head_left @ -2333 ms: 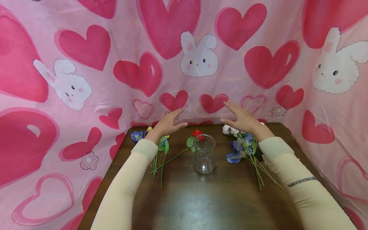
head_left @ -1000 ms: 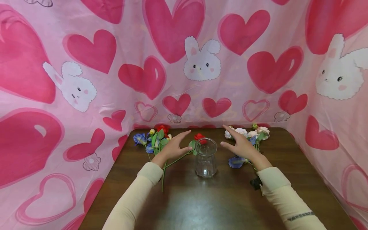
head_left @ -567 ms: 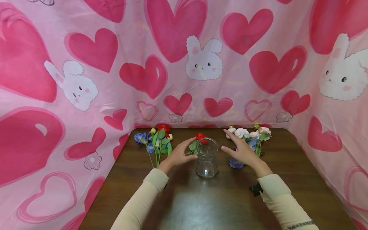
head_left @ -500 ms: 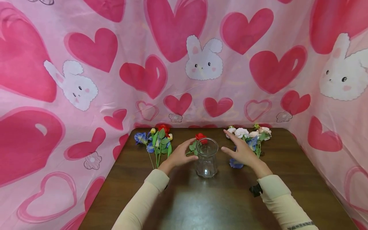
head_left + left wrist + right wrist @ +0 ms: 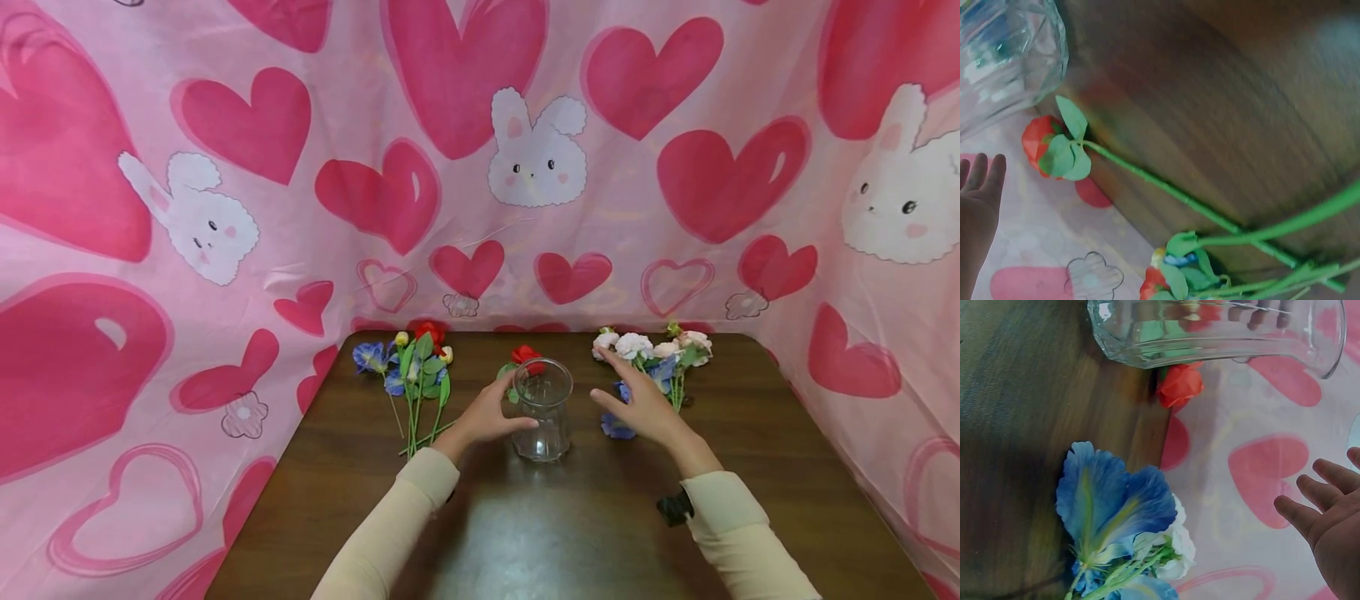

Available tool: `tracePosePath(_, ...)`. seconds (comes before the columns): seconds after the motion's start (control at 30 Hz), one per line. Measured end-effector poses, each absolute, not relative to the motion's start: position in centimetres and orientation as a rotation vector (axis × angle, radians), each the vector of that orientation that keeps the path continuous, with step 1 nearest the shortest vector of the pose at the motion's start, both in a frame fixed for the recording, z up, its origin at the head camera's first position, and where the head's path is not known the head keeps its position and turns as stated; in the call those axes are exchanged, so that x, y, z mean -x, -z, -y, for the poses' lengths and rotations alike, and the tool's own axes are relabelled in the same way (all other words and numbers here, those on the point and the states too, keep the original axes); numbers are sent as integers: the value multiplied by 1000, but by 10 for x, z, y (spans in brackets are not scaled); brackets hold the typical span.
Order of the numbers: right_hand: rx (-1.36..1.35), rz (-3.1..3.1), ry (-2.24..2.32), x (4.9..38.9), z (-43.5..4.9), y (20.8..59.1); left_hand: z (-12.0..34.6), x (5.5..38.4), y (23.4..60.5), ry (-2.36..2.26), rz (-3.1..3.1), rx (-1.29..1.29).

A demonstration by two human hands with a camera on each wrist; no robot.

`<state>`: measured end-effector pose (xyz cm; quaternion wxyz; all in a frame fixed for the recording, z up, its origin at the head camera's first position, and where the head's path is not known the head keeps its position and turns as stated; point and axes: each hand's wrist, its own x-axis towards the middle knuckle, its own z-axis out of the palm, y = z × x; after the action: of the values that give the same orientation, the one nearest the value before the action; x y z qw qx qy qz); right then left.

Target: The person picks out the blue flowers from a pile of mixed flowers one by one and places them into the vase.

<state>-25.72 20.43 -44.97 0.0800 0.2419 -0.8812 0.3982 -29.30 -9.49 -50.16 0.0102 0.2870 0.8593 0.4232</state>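
Across the dark brown wooden tabletop [image 5: 600, 525], I am looking down on a clear, faceted glass vase [image 5: 543, 421] with a flared round rim, standing upright between two hands. The left hand [image 5: 491, 414] is hovering at its left side, fingers extended and thumb apart; the thumb is overlapping the glass in the head view, and I cannot tell whether it is touching. The right hand [image 5: 647, 410] is hanging opposite, thumb and fingers spread, clasping nothing, a gap showing before the glass. Behind the vase a red rose with green leaves [image 5: 527, 358] is lying, its green stem [image 5: 1186, 201] running left toward a bunch of blue, red and yellow flowers [image 5: 432, 366]; white, pale-pink and blue flowers [image 5: 663, 372] are resting on the right. I am judging the step as taking hold of the vase, so both palms should be meeting its body evenly, below the rim, with light, matched pressure, since one-sided contact could be tipping it. I am also minding the rose's stem beneath the left hand.
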Motion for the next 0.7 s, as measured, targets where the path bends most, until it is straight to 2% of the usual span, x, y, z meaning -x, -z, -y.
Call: tracePosePath(0.7, -562, 2571, -1283, 249, -240, 465, 76, 285, 520, -1538, -2561, -781)
